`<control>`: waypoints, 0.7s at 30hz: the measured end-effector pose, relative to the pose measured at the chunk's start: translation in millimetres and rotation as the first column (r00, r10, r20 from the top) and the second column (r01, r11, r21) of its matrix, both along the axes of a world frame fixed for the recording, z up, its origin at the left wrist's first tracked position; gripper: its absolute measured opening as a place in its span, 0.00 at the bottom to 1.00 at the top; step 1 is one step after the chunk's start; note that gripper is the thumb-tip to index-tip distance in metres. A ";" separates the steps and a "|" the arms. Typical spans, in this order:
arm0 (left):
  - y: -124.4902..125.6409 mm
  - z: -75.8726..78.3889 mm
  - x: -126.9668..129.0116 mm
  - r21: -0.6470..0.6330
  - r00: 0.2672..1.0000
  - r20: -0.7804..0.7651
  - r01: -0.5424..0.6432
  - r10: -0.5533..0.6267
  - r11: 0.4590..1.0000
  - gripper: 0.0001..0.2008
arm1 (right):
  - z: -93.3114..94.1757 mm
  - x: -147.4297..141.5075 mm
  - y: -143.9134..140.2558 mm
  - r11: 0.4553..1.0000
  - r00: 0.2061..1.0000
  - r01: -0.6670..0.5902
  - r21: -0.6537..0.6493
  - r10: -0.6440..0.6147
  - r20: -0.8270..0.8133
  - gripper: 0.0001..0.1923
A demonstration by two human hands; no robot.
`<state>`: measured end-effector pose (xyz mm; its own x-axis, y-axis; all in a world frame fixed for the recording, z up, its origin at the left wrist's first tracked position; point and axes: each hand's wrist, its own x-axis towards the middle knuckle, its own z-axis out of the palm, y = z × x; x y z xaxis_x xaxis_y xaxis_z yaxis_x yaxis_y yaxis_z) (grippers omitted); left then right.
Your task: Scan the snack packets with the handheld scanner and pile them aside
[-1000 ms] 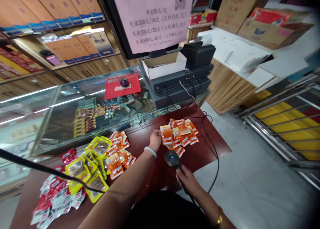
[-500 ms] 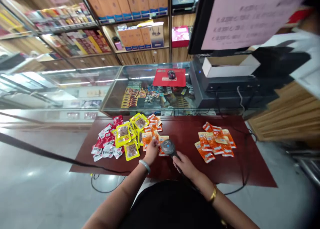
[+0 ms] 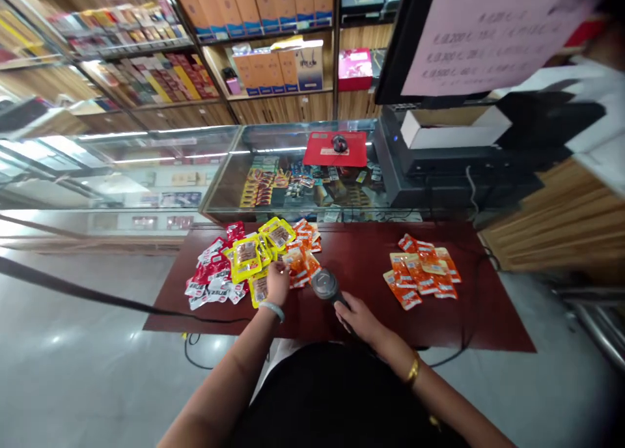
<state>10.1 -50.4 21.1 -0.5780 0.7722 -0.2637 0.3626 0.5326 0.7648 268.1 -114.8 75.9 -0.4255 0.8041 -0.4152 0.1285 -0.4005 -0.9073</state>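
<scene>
The right hand [image 3: 359,316] is closed around the handle of a black barcode scanner [image 3: 326,284], whose head points away from the person, toward 12 o'clock. The left hand [image 3: 277,282] rests on the mixed heap of snack packets; its fingers touch a yellow packet [image 3: 258,290] and an orange packet [image 3: 297,273], but I cannot tell whether they really pinch one of them. The scanner head is just beside this hand, at its 3 o'clock.

The heap lies at 10 o'clock from the hands on the dark red table [image 3: 356,318]: red and white packets [image 3: 211,280] at the outer left, close to the left edge of the table, then yellow ones, then orange ones. A second pile of orange packets [image 3: 420,272] lies well apart, at 2 o'clock from the right hand. Between the two piles the table surface is bare, and a bare strip also runs along the near edge in front of the person.

A black cable [image 3: 471,305] curves over the right part of the table and drops over its near edge. The far edge of the table meets a glass counter [image 3: 229,174].
</scene>
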 end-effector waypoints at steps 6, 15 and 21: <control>10.9 10.1 29.4 0.087 0.893 -0.433 0.180 -0.125 0.980 0.26 | -9.0 40.9 -18.5 0.987 0.987 0.160 -0.029 -0.159 0.024 0.25; 37.5 -10.3 194.4 -0.026 0.597 -0.261 0.781 -0.759 0.624 0.20 | -29.1 94.6 -53.0 0.916 0.914 0.398 -0.043 -0.393 0.102 0.25; 78.4 -18.5 277.4 -0.143 0.463 -0.199 0.858 -0.864 0.493 0.31 | -31.9 114.5 -71.8 0.820 0.832 0.554 -0.144 -0.552 0.058 0.34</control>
